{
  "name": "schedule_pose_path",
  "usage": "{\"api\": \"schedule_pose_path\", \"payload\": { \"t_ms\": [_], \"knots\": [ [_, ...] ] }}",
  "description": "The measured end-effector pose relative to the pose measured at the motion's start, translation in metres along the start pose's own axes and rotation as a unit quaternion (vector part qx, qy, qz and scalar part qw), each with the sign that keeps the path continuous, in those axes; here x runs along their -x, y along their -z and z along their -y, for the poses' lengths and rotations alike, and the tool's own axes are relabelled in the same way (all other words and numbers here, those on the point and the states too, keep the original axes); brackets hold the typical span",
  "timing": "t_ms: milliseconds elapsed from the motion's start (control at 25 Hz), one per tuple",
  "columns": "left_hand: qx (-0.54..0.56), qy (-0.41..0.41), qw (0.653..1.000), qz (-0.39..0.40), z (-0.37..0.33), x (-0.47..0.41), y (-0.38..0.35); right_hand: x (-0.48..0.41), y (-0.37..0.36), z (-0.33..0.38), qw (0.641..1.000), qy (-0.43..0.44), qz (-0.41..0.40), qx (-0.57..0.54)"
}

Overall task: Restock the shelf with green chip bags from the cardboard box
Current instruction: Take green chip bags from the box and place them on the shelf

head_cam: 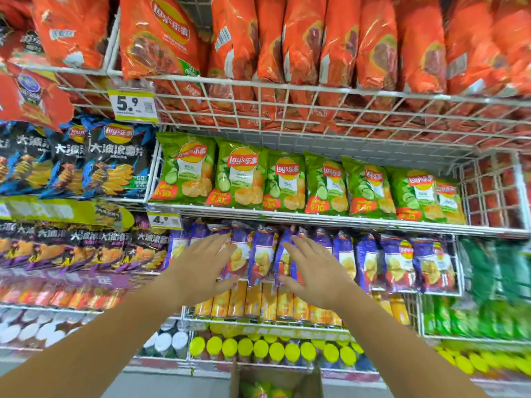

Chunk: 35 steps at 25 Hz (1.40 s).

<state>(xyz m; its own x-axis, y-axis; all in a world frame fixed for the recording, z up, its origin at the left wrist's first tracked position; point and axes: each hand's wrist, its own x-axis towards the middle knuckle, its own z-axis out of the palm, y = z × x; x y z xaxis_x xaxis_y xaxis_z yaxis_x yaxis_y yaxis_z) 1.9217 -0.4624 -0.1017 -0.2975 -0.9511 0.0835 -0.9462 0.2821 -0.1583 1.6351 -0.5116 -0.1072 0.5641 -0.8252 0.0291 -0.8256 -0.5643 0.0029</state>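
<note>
The wire shelf [316, 221] carries a full front row of green chip bags [241, 173], suggesting restocking is well under way. More lie in the cardboard box [313, 380] below. Left hand [201, 268] and right hand [313, 271] hover spread and empty before purple bags [396, 262].

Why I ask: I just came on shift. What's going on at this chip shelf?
A person is restocking chips. The left hand and right hand are open and empty, spread before the purple bags, just below the row of green chip bags. The cardboard box below them holds more green bags.
</note>
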Motion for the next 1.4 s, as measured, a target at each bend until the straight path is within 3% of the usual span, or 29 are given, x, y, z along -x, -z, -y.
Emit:
{"api": "schedule_pose_path", "payload": {
  "t_ms": [240,520,880,1160,1400],
  "knots": [
    [0.065,-0.043,0.997,0.028,-0.028,0.011,-0.046,0.04,-0.033,0.002,0.998,-0.033,0.057,-0.002],
    [0.077,-0.006,0.994,0.076,-0.08,0.047,-0.079,0.079,-0.096,-0.004,0.992,-0.04,0.11,-0.046],
    [0.116,0.06,0.983,0.129,-0.191,0.029,-0.153,0.125,-0.192,-0.083,0.981,-0.005,0.179,-0.074],
    [0.147,0.081,0.962,0.215,-0.235,0.038,-0.27,0.126,-0.312,-0.081,0.959,-0.003,0.253,-0.125],
    [0.158,0.099,0.949,0.255,-0.232,0.048,-0.413,0.112,-0.463,-0.058,0.941,-0.027,0.305,-0.141]
  ]
}}
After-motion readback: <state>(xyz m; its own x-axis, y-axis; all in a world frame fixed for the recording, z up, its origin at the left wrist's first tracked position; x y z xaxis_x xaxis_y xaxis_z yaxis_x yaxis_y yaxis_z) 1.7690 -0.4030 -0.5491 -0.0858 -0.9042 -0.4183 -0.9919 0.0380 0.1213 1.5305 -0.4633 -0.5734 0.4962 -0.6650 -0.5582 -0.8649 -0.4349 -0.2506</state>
